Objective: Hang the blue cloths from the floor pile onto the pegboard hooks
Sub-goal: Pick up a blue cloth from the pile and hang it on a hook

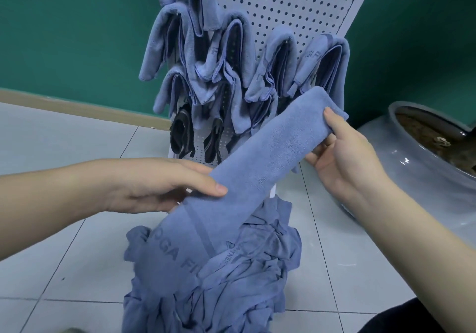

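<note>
Folded cloth [270, 152] spans both hands above the floor pile [213, 268], slanting from 7 to 1 o'clock. Left hand [159, 185] pinches the lower part, right hand [342, 149] grips the upper end. Light, limp, plush; likely sags and unfolds unless held near the fold. Pegboard [296, 5] at 12 o'clock.

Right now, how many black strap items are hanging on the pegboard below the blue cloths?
2 are visible: one black strap item at the pegboard's lower left, another just right of it. More may hide behind the hanging cloths or the held cloth.
</note>
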`<state>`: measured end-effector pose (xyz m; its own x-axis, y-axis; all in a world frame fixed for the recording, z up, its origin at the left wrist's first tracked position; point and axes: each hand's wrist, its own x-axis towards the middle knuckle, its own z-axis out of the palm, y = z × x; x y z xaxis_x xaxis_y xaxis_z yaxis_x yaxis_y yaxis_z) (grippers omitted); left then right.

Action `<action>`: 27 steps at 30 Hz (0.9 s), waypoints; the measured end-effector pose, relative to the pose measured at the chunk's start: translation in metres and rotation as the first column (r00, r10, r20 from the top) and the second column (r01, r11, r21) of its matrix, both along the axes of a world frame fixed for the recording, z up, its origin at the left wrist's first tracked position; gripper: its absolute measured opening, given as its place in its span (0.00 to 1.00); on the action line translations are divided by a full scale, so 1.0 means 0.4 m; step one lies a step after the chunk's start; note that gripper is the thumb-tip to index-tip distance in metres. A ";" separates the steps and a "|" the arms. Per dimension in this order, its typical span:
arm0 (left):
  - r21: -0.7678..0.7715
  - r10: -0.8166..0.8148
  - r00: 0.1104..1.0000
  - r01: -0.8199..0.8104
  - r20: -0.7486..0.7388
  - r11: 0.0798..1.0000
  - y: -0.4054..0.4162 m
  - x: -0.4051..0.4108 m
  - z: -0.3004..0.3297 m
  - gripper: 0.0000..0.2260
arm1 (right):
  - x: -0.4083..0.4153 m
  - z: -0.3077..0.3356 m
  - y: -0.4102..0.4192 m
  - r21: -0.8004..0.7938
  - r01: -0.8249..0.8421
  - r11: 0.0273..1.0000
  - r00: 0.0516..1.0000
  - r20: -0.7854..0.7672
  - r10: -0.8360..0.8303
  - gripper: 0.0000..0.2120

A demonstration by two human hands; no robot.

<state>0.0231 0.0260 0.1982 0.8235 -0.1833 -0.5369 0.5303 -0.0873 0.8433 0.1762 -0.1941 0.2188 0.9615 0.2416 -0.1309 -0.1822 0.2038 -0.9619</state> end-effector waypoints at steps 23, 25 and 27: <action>-0.206 0.217 0.953 -0.173 0.210 0.963 0.025 -0.002 0.012 0.33 | -0.070 -0.048 0.011 -0.623 -0.506 0.597 0.590 0.255 0.766 0.33; -0.207 0.219 0.944 -0.169 0.248 0.964 0.025 -0.002 0.019 0.35 | -0.107 -0.051 0.019 -0.732 -0.439 0.521 0.460 0.315 0.830 0.39; -0.200 0.192 0.941 -0.139 0.279 0.970 0.016 -0.002 0.030 0.27 | -0.138 -0.069 0.041 -0.736 -0.339 0.585 0.477 0.402 0.782 0.42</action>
